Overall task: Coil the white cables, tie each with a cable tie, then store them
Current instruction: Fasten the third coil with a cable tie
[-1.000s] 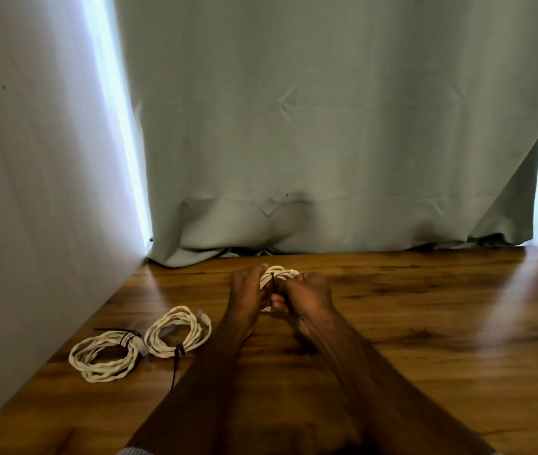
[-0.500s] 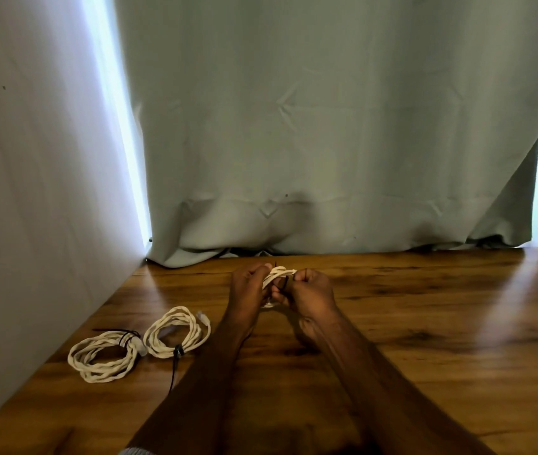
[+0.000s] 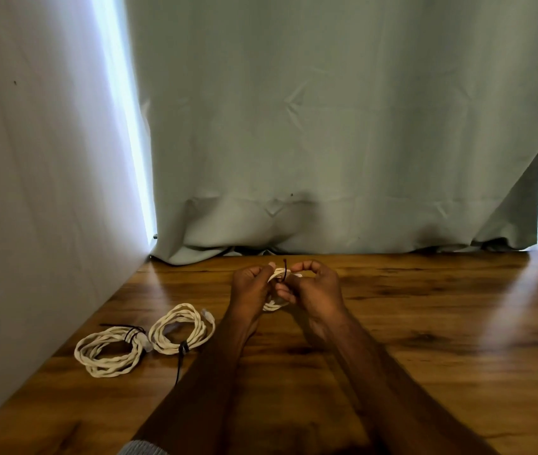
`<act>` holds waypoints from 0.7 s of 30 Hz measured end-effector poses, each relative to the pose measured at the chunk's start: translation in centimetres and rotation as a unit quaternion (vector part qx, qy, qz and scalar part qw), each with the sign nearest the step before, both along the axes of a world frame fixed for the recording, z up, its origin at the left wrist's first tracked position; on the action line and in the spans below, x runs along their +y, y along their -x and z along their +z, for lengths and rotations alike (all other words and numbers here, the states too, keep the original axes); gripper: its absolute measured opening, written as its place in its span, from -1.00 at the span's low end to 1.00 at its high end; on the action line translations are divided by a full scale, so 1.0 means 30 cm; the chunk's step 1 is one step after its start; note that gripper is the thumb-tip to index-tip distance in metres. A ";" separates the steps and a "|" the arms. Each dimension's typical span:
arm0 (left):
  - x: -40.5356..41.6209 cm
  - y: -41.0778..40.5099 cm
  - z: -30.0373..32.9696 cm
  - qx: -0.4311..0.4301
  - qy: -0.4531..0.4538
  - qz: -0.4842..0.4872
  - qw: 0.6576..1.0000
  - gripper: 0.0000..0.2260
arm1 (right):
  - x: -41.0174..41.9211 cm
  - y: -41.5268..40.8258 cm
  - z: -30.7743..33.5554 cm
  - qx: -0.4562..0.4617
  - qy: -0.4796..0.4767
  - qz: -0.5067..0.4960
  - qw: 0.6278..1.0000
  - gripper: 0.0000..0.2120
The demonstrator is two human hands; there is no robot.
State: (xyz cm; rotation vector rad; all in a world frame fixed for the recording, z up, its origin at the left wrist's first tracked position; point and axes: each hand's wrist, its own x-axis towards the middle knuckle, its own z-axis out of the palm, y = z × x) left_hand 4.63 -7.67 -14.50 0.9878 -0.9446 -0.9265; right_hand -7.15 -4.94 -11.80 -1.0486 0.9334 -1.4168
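White cable coil [image 3: 276, 303] mostly hidden between 2 gripping hands, left [image 3: 249, 290] and right [image 3: 315, 292]; black tie [image 3: 284, 269] barely visible.

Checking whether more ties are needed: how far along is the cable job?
Done: two coils lie tied on the table. In hand: the left hand and right hand hold a third coil, a black tie looped round it. Left: finishing that tie and storing all three.
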 end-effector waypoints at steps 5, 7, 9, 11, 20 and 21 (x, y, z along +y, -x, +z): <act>0.001 -0.008 0.001 0.013 -0.011 0.029 0.999 -0.76 | 0.008 0.010 0.010 0.109 0.045 -0.002 0.993 -0.90; 0.004 -0.008 0.005 0.015 -0.013 0.032 0.999 -0.76 | -0.004 0.002 -0.011 0.212 0.110 -0.062 0.969 -0.91; 0.002 -0.003 0.005 0.017 -0.015 0.037 0.999 -0.75 | -0.011 -0.003 -0.024 0.256 0.143 -0.093 0.952 -0.93; -0.001 0.000 0.007 0.029 -0.014 0.040 0.999 -0.75 | -0.020 -0.002 -0.027 0.258 0.156 -0.095 0.949 -0.95; 0.002 -0.001 0.024 0.086 -0.032 0.048 0.995 -0.79 | -0.012 -0.007 -0.024 0.235 0.174 -0.062 0.954 -0.87; 0.002 -0.001 0.023 0.088 -0.033 0.045 0.995 -0.79 | -0.011 -0.012 -0.027 0.230 0.173 -0.056 0.956 -0.86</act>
